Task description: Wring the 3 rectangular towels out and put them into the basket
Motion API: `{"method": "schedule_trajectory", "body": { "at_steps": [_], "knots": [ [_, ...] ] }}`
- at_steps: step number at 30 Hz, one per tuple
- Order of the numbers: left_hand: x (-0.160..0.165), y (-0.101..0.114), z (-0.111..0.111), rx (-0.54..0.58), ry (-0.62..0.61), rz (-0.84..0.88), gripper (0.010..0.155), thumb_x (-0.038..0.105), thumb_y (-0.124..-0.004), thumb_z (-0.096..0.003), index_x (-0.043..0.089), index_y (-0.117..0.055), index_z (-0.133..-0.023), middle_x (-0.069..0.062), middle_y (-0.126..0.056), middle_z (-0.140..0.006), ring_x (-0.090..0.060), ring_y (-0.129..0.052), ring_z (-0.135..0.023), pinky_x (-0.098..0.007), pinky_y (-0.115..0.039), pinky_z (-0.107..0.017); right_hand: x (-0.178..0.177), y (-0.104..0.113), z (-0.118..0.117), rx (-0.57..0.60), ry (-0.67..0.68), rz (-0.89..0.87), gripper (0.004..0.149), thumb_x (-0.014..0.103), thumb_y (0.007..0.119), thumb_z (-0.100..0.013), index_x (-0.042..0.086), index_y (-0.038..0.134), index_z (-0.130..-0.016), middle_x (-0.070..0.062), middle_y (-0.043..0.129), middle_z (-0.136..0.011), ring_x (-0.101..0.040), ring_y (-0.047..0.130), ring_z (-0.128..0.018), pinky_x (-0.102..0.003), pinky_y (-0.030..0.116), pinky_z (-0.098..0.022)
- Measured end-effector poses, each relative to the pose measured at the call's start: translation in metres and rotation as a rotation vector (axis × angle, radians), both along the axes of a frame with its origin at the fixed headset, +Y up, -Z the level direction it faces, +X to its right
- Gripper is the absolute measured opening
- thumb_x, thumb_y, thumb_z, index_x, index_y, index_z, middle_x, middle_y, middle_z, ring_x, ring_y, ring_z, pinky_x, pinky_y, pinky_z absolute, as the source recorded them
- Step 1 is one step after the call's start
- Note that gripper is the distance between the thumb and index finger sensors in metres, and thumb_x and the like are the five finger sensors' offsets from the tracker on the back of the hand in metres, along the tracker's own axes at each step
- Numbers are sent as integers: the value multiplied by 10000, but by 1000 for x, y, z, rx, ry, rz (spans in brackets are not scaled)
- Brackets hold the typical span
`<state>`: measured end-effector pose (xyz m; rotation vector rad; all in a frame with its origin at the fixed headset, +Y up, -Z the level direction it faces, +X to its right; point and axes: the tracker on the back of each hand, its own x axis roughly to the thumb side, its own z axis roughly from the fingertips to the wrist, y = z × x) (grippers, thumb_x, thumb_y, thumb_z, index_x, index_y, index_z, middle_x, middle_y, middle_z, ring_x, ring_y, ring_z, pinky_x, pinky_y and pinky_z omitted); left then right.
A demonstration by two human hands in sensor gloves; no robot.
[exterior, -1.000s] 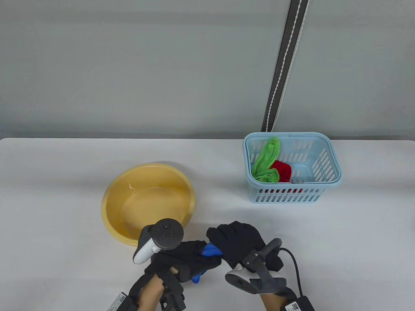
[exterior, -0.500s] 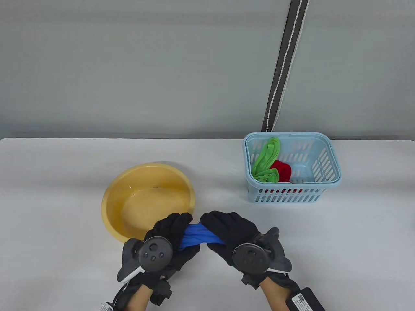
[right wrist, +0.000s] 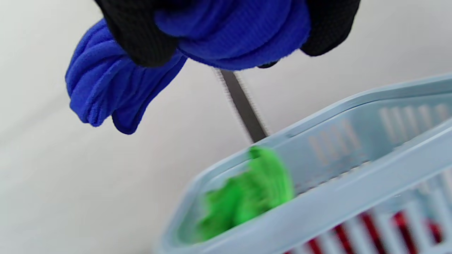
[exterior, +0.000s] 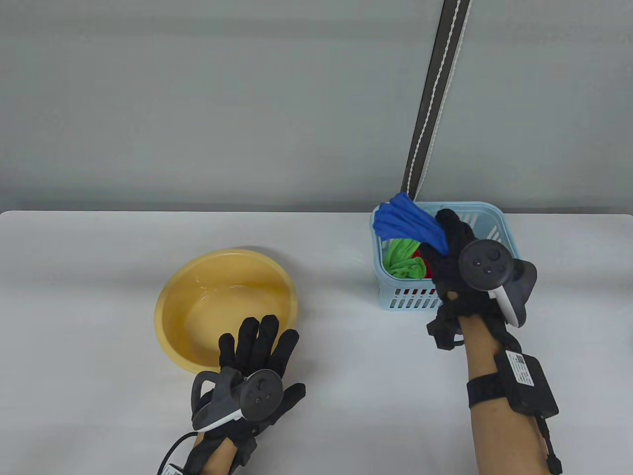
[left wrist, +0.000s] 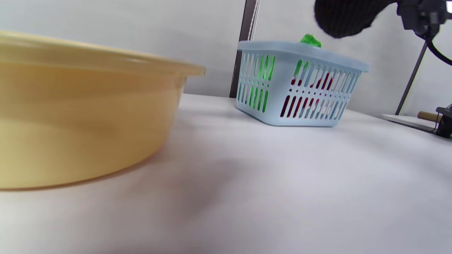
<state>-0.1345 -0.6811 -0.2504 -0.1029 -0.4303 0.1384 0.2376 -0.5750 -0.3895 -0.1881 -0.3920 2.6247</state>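
Note:
My right hand (exterior: 452, 247) grips a twisted blue towel (exterior: 408, 225) and holds it above the light blue basket (exterior: 497, 215); the towel's free end sticks out to the left past the basket's back left corner. The right wrist view shows the blue towel (right wrist: 226, 31) bunched between black gloved fingers (right wrist: 137, 38) over the basket rim (right wrist: 335, 204). A green towel (exterior: 403, 260) and a red towel (exterior: 429, 264) lie inside the basket. My left hand (exterior: 257, 346) rests flat, fingers spread, at the near rim of the yellow basin (exterior: 198, 277) and holds nothing.
The yellow basin (left wrist: 70, 116) stands left of centre with a little water in it. The basket (left wrist: 300, 88) stands at the back right near the table's far edge. A dark strap (exterior: 435, 99) hangs on the wall behind it.
Both hands were twisting the blue towel near the front edge. The left hand has let go and opened; the right hand has carried the towel up and right to above the basket.

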Motion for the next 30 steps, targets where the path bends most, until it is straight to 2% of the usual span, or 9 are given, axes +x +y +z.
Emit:
{"method": "schedule_trajectory", "body": {
  "at_steps": [3,6,7,9,14,18,24,30],
  "knots": [
    [2,-1,0,-5,3,-13,960,727,-621,-530,283,-31,-1142,-164,-18,-1222,-530,-108,-1088,-773,-233,-703,15,-5,-14,-24,-89,40,718,428,845,-555,256,476,-1146,-85,659,-1137,-419,754,-990,-636,669,-671],
    [4,-2,0,-10,1,-19,960,727,-622,-530,280,-34,-1143,-169,-22,-1223,-530,-111,-1089,-776,-232,-701,26,-16,-29,-102,-153,70,751,465,835,-545,244,462,-1158,-101,646,-1152,-442,703,-1030,-663,627,-690],
    [4,-2,0,-11,0,-20,960,726,-623,-530,279,-35,-1143,-168,-22,-1223,-530,-113,-1089,-776,-233,-701,28,-21,-33,-135,-159,90,782,501,807,-537,230,435,-1168,-121,608,-1174,-467,663,-1047,-681,597,-700],
    [4,-2,0,-11,0,-22,962,726,-623,-530,278,-31,-1142,-171,-27,-1224,-531,-118,-1090,-776,-238,-703,31,-30,-36,-161,-162,136,881,596,718,-527,209,289,-1192,-196,395,-1232,-528,488,-1098,-725,490,-724],
    [5,-3,0,-17,-4,-18,964,728,-621,-529,274,-35,-1144,-175,-37,-1228,-532,-138,-1095,-777,-250,-705,29,-36,-34,-205,-102,165,895,618,695,-531,218,247,-1194,-188,303,-1248,-550,357,-1119,-756,399,-729],
    [5,-4,0,-26,-11,-16,964,731,-618,-529,274,-34,-1144,-174,-37,-1229,-532,-136,-1096,-779,-249,-704,17,-28,-20,-207,-31,193,905,620,696,-539,236,200,-1191,-173,241,-1252,-545,269,-1129,-771,334,-727],
    [7,-6,0,-48,-31,-19,963,732,-616,-529,273,-34,-1144,-176,-34,-1228,-533,-132,-1094,-780,-245,-703,-16,-15,18,-154,98,216,932,633,697,-542,254,130,-1179,-148,140,-1244,-525,126,-1120,-779,234,-712],
    [7,-5,0,-55,-38,-17,965,736,-608,-529,274,-23,-1142,-174,-25,-1225,-534,-125,-1093,-782,-239,-701,-57,-16,58,-80,245,191,955,648,698,-537,262,91,-1166,-131,90,-1233,-510,61,-1108,-783,189,-697]
  ]
}}
